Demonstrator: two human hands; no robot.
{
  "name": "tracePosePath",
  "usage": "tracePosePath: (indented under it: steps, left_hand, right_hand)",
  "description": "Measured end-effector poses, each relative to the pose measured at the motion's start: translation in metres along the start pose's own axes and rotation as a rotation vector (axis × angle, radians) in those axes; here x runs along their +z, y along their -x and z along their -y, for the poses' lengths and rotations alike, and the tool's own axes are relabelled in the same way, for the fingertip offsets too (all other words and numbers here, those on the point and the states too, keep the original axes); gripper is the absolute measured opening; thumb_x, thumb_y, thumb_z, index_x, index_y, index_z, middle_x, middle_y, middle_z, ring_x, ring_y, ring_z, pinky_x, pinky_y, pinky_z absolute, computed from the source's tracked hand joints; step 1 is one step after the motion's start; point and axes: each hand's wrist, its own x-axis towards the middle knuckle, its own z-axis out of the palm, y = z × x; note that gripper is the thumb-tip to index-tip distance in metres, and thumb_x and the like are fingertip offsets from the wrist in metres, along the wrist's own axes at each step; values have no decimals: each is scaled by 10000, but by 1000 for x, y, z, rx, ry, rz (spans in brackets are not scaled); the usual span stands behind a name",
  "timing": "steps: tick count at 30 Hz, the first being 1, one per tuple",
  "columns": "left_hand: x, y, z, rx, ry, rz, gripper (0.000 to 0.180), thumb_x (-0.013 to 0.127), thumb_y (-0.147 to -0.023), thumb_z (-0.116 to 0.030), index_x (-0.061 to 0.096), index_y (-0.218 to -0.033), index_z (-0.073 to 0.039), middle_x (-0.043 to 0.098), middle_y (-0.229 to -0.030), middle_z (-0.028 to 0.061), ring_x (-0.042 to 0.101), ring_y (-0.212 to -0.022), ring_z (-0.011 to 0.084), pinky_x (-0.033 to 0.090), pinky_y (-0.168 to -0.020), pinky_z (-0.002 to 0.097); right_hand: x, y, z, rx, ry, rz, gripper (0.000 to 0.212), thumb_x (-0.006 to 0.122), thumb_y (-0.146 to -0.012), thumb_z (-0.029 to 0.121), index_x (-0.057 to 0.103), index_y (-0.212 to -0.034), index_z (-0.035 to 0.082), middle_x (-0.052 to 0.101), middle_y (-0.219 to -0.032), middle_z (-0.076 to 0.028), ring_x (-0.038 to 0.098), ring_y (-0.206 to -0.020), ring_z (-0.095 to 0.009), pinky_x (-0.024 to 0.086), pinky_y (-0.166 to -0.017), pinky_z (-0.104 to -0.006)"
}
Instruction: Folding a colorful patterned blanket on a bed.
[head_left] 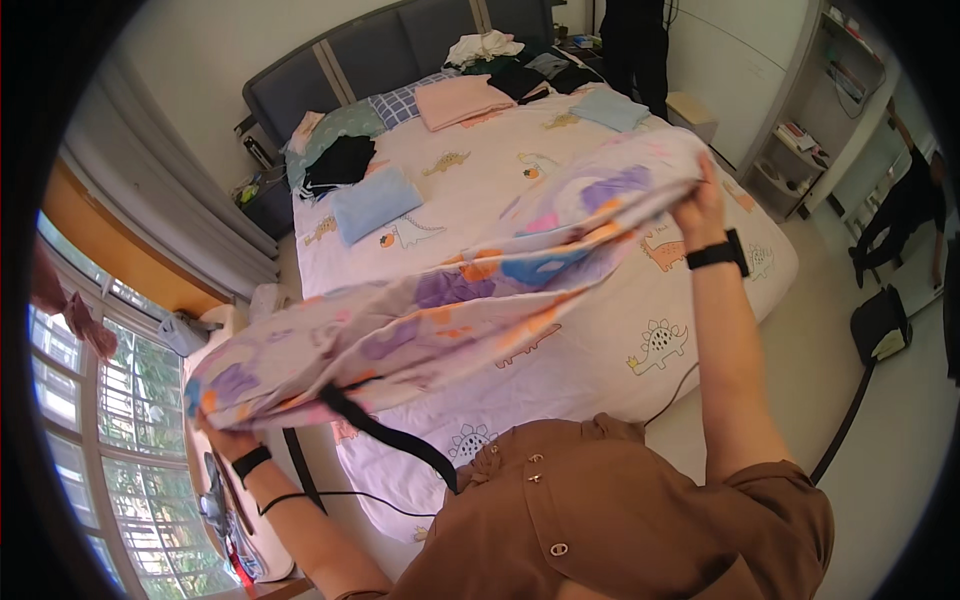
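Note:
A large patterned cloth, pale lilac with purple, orange and blue shapes, is stretched in loose folds between my hands above the bed. At its near left corner my left hand is closed on the edge, fingers partly hidden by the fabric. My right hand grips the opposite end, farther off and higher. Beneath the cloth lies the bed, covered with a pale pink sheet printed with dinosaurs. A black strap hangs in front of my brown shirt.
On the bed lie a folded blue cloth, black clothing, a folded pink cloth and a light blue cloth. A person in black stands beyond the bed. The window is at left, open shelves at right.

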Motion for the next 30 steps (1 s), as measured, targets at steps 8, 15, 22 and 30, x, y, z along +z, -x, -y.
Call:
tracePosePath:
  steps: [8,15,22,30]
  left_hand:
    - [-129,38,16,-35,-86,-28,390,402,-841,-303,408,-1128,-37,465,-1102,97,438,-1024,222,352,-890,387]
    - [-233,62,104,-248,-76,-274,292,386,-832,-227,403,-1040,-23,486,-1008,125,481,-930,263,391,-836,386]
    - [-266,95,161,-535,-215,-425,251,391,-817,-189,428,-976,2,503,-988,145,496,-940,319,427,-763,466]
    - [-217,93,168,-492,-448,-408,253,445,-737,-72,465,-988,-55,530,-906,81,547,-813,246,461,-706,369]
  right_hand:
    - [-116,66,-27,72,101,-371,355,409,-855,228,398,-1124,-3,466,-1140,-127,443,-1058,-245,346,-914,-390]
    - [-215,139,-95,265,27,-784,277,402,-853,169,438,-1078,12,504,-1089,-119,493,-994,-244,389,-871,-392]
    - [-246,160,-120,409,102,-1031,266,424,-841,159,455,-1067,23,519,-1056,-104,505,-963,-237,404,-846,-369]
    - [-237,154,-135,394,197,-971,270,418,-839,146,439,-1083,30,506,-1055,-107,493,-960,-236,402,-846,-367]
